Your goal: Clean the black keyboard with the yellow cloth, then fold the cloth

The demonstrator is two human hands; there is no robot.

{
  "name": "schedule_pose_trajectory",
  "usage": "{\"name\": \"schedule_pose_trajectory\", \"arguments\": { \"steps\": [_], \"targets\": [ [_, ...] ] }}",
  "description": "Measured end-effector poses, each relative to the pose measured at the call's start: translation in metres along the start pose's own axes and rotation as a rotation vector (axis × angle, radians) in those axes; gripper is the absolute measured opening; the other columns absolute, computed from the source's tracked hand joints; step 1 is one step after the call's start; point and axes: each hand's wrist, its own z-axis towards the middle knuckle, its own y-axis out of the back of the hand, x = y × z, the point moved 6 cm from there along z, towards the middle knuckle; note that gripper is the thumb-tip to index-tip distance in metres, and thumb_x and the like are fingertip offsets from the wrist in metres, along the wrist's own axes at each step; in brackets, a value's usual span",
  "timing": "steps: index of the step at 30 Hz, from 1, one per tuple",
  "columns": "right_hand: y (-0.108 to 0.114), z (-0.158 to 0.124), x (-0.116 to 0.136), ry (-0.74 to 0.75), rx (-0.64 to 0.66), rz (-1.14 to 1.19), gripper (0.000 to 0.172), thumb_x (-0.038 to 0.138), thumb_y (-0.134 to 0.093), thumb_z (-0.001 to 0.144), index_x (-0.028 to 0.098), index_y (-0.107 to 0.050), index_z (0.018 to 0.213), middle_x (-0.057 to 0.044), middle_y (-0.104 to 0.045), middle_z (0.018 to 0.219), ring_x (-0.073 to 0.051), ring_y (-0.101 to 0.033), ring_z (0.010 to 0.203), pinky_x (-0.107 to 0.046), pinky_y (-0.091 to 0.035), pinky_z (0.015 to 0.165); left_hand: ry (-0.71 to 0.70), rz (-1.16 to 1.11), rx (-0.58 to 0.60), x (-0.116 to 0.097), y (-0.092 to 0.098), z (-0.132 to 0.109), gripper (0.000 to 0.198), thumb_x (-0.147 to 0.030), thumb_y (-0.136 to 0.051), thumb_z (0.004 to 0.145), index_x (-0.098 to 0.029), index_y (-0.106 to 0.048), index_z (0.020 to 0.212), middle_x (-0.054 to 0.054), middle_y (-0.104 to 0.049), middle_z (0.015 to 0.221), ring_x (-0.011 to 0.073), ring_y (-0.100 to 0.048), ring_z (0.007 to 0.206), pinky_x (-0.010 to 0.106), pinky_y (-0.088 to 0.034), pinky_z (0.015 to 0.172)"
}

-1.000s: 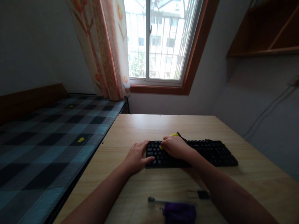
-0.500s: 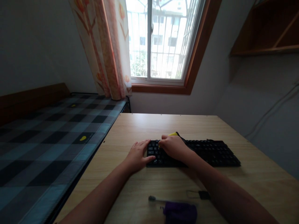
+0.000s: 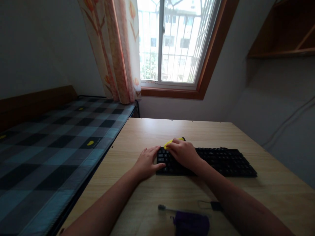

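Note:
A black keyboard lies across the wooden table. At its left end rests my left hand, fingers stretched toward the back corner and thumb lying on the front keys. My right hand is over the left part of the keys, with its fingers closed on a flat yellow thing with a dark edge. Most of that thing is hidden by the hand, so its kind is unclear. Nearer me lie a small brush with a dark bristle head and a purple cloth item.
A small black item with a thin wire loop lies by my right forearm. Left of the table is a bed with a checked mattress. Beyond are a curtain and a window; a wooden shelf hangs at upper right.
My right hand has shifted slightly on the keyboard, and the yellow thing now lies further left, toward the back edge. My left hand keeps its place. The whole view has shifted a little.

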Motion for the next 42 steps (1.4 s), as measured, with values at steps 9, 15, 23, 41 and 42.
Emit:
{"name": "schedule_pose_trajectory", "arguments": {
  "steps": [9, 15, 23, 41, 42],
  "targets": [
    [-0.014, -0.004, 0.014, 0.08, 0.179, -0.028, 0.023, 0.025, -0.052, 0.097, 0.021, -0.074, 0.095, -0.005, -0.071, 0.099, -0.016, -0.065, 0.077, -0.028, -0.038, 0.064, -0.001, -0.003, -0.001, 0.001, -0.001, 0.0, 0.079, -0.044, -0.077, 0.081, -0.019, -0.048, 0.15, 0.013, -0.051, 0.154, 0.0333, -0.044, 0.143, 0.053, -0.024, 0.124],
    [-0.011, 0.001, 0.017, 0.081, 0.106, -0.001, 0.027, 0.03, -0.049, 0.101, 0.026, -0.075, 0.106, -0.005, -0.07, 0.103, -0.017, -0.063, 0.085, -0.028, -0.04, 0.072, -0.008, 0.007, 0.004, 0.0, -0.001, 0.001, 0.078, -0.044, -0.078, 0.081, -0.021, -0.049, 0.15, 0.013, -0.051, 0.154, 0.0334, -0.044, 0.143, 0.054, -0.024, 0.123],
    [-0.017, 0.003, 0.022, 0.13, 0.178, -0.009, 0.021, 0.025, -0.054, 0.096, 0.021, -0.075, 0.095, -0.006, -0.07, 0.101, -0.016, -0.062, 0.081, -0.027, -0.037, 0.069, -0.028, 0.018, -0.008, 0.0, -0.003, 0.001, 0.079, -0.048, -0.077, 0.082, -0.02, -0.049, 0.15, 0.013, -0.052, 0.153, 0.0329, -0.045, 0.143, 0.055, -0.026, 0.123],
    [-0.015, 0.025, 0.038, 0.373, 0.193, -0.019, 0.022, 0.022, -0.058, 0.096, 0.025, -0.078, 0.104, -0.005, -0.073, 0.111, -0.015, -0.065, 0.081, -0.025, -0.041, 0.069, -0.115, -0.05, 0.125, 0.004, 0.004, 0.001, 0.133, -0.051, -0.09, 0.056, -0.021, -0.018, 0.163, 0.016, -0.041, 0.16, 0.0409, -0.036, 0.146, 0.054, -0.027, 0.121],
    [-0.016, 0.026, 0.039, 0.378, 0.203, -0.026, 0.022, 0.022, -0.058, 0.095, 0.024, -0.078, 0.103, -0.006, -0.074, 0.109, -0.015, -0.065, 0.081, -0.026, -0.041, 0.069, -0.119, -0.048, 0.124, 0.004, 0.004, 0.001, 0.131, -0.05, -0.089, 0.057, -0.021, -0.019, 0.163, 0.016, -0.042, 0.159, 0.0405, -0.037, 0.146, 0.054, -0.027, 0.121]
  ]
}}
